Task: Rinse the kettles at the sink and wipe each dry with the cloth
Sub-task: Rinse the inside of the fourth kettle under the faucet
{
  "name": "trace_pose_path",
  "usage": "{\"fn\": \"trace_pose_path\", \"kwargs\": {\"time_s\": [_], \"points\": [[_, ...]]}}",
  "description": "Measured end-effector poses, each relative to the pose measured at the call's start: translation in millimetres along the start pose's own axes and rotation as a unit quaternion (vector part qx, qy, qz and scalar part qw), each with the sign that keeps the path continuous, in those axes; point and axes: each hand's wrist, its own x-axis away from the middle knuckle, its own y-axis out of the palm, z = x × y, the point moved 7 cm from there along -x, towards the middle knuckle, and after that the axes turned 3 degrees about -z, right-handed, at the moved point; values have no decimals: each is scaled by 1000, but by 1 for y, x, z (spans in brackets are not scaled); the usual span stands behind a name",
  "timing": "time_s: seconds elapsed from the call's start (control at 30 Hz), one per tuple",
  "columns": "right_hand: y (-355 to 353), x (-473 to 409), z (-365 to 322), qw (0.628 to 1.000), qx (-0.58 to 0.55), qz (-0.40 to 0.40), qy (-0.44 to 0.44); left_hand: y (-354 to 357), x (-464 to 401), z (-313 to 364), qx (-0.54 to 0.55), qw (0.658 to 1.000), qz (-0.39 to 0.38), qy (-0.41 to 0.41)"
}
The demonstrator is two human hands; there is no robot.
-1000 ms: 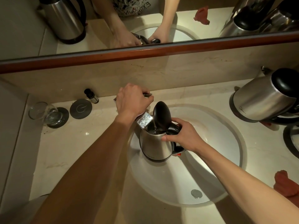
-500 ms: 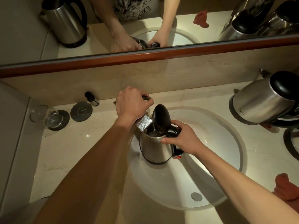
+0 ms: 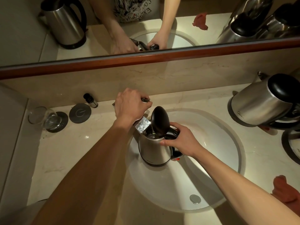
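The kettle [image 3: 155, 149] stands upright in the sink [image 3: 230, 159], lid raised, under the tap [image 3: 142, 125]. The right hand [image 3: 182, 141] grips its handle on the right; the left hand [image 3: 129, 105], just beyond it, curls round the tap lever. Far right on the counter [image 3: 68, 151], a second kettle [image 3: 261, 103]; near right, the cloth [image 3: 285, 189].

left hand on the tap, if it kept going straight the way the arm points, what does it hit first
Probably the marble backsplash just behind the tap lever that the left hand grips; above that wall runs the mirror's wooden frame. Depth is hard to judge from this view.
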Motion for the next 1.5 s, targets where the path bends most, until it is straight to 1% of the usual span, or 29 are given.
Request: {"fn": "trace_pose_path", "kwargs": {"time_s": [0.43,1.13,1.5], "points": [[1,2,-3,1000,-10,-2,8,-2,2,0,16,1000,16,-8],[0,1,0,1000,4,-1,12,-3,2,0,11,1000,9,-17],[1,2,-2,1000,-10,-4,12,0,0,-2,5,1000,12,-16]]}}
